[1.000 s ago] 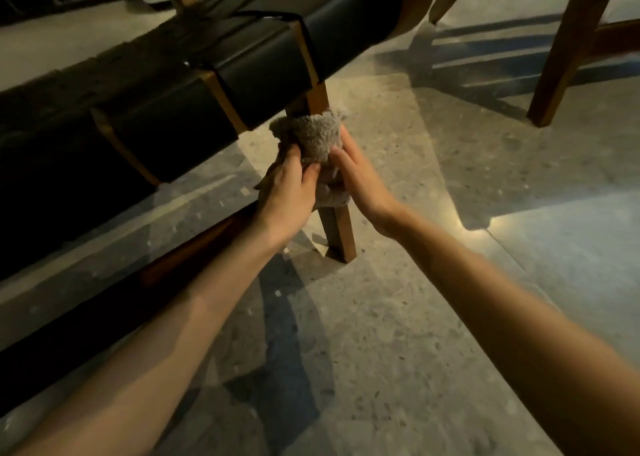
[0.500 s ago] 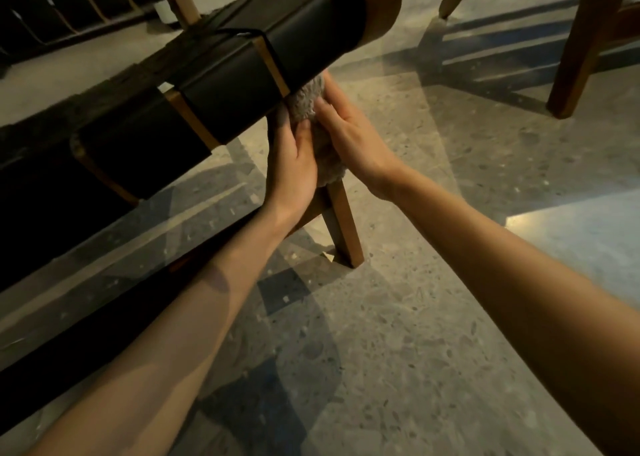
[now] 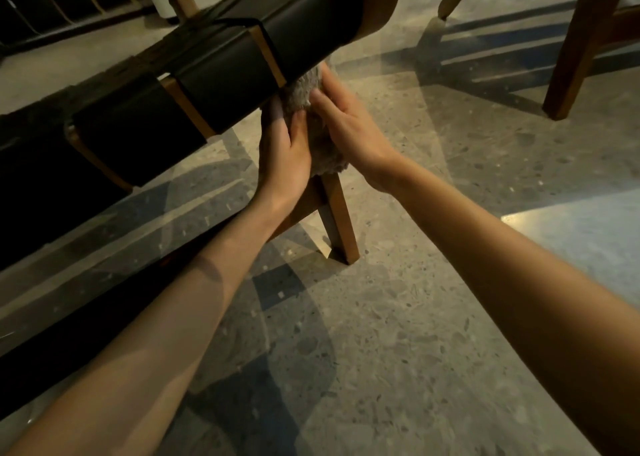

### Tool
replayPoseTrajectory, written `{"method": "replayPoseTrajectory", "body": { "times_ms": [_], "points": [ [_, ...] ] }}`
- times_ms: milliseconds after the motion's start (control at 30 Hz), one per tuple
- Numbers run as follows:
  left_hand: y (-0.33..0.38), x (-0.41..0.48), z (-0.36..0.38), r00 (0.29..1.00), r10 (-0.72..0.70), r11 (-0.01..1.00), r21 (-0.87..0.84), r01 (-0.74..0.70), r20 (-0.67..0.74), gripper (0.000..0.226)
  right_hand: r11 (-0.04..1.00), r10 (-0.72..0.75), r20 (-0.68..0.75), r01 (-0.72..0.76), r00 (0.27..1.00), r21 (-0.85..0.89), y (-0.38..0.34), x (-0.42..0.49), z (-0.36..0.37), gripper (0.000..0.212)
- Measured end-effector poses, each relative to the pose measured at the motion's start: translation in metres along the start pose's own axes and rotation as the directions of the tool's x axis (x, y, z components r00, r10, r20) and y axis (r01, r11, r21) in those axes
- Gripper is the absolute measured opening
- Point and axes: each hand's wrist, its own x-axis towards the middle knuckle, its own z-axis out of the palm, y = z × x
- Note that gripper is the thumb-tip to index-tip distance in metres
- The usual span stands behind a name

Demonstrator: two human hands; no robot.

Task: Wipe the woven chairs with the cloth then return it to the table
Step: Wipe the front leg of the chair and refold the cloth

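I see my L hand (image 3: 285, 154) & R hand (image 3: 348, 126) both wrapped round the fuzzy cloth (image 3: 327, 159), squeezing it on the chair leg (image 3: 341, 227). The cloth is between my hands, just under the black chair seat (image 3: 225, 74).

Fuzzy grey cloth (image 3: 327, 159) wrapped round upper wooden chair leg (image 3: 341, 223).

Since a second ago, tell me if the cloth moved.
Yes: the cloth slid up the leg, away from its foot, toward the seat.

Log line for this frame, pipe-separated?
step: wipe chair leg | cloth: wrapped round leg | left hand: grips cloth | right hand: grips cloth
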Motion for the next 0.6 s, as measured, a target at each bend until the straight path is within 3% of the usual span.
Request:
{"method": "replayPoseTrajectory", "body": {
  "times_ms": [300, 467, 600],
  "points": [
    [-0.031, -0.045, 0.01, 0.998, 0.021, 0.991, 0.134, -0.013, -0.058, 0.053, 0.983, 0.163, -0.005, -0.163, 0.987, -0.082, 0.05, -0.029, 0.01, 0.041],
    [-0.039, -0.076, 0.016, 0.985, 0.149, 0.957, 0.263, -0.12, -0.093, 0.07, 0.97, 0.218, 0.01, -0.216, 0.976, -0.108, 0.068, -0.063, 0.008, 0.037],
    [-0.053, -0.12, 0.037, 0.995, -0.032, 0.973, 0.225, 0.052, -0.091, 0.063, 0.933, 0.346, -0.002, -0.344, 0.938, -0.103, 0.08, -0.081, 0.008, 0.046]
  ]
}}
